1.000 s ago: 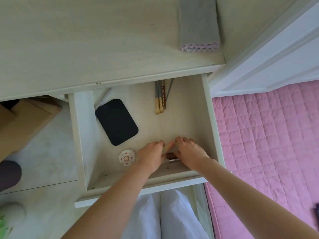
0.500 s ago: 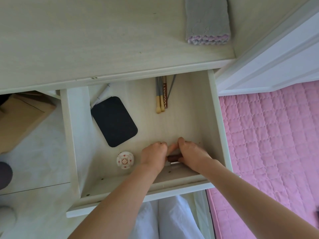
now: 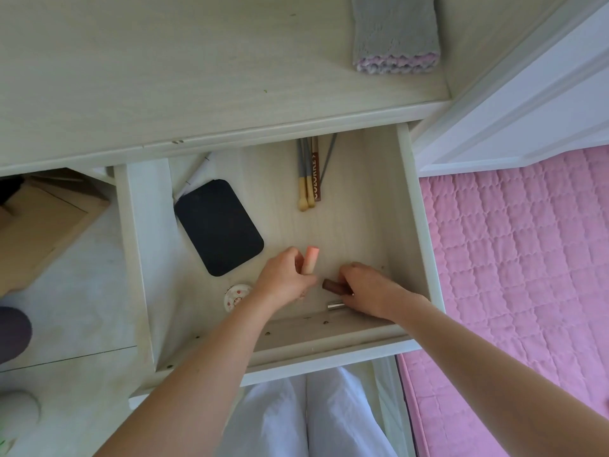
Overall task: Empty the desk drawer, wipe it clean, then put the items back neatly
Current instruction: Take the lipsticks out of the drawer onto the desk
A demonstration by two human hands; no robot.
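My left hand (image 3: 282,278) grips a peach tube (image 3: 311,259) upright above the drawer (image 3: 413,206) floor; my right hand (image 3: 369,290) curls over a brown tube (image 3: 333,286) near the front wall; a loose hold could let either roll away.

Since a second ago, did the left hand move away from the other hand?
Yes. The left hand, gripping a pink tube, has moved left toward the black pad, away from the right hand near the drawer front.
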